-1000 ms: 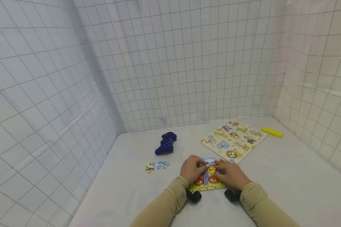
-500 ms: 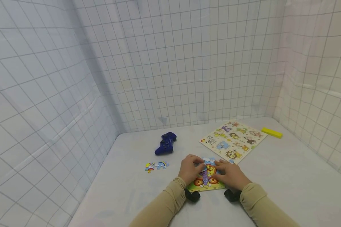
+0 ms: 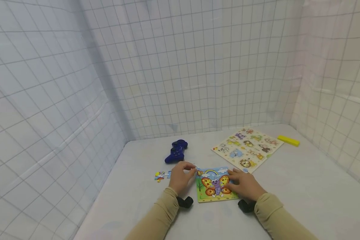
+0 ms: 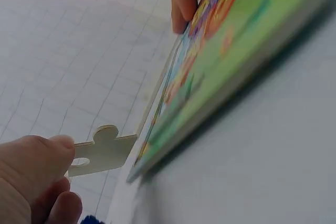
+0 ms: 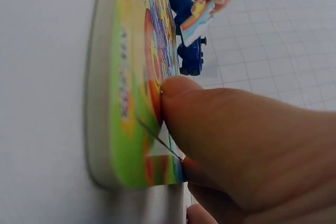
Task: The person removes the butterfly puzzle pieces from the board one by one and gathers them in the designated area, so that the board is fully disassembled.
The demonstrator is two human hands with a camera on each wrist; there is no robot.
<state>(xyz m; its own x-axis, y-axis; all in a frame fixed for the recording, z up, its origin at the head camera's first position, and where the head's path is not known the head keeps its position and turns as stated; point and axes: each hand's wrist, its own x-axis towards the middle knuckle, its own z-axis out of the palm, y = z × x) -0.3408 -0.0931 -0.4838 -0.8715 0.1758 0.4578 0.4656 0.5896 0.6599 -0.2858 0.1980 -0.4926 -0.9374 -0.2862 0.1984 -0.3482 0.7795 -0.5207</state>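
My left hand (image 3: 181, 178) pinches a jigsaw piece (image 4: 107, 150) between thumb and fingers, just off the left edge of the butterfly jigsaw puzzle (image 3: 204, 197). The piece shows its plain back in the left wrist view; in the right wrist view its printed face has a rainbow band and a bit of yellow. Thumb on the puzzle's face, my right hand (image 3: 244, 183) holds the right side, its fingers along the edge. Two loose jigsaw pieces (image 3: 160, 176) lie to the left, one partly behind my left hand.
A blue game controller (image 3: 177, 151) lies behind the left hand. Beyond the right hand is a wooden board with animal pictures (image 3: 232, 156), and a yellow bar (image 3: 288, 140) sits at its far right corner. Grid-patterned cloth walls (image 3: 174, 83) enclose the white table.
The left hand has moved left from over the puzzle to beyond its left edge, with a piece pinched in it. More of the puzzle picture shows. The right hand stays where it was.
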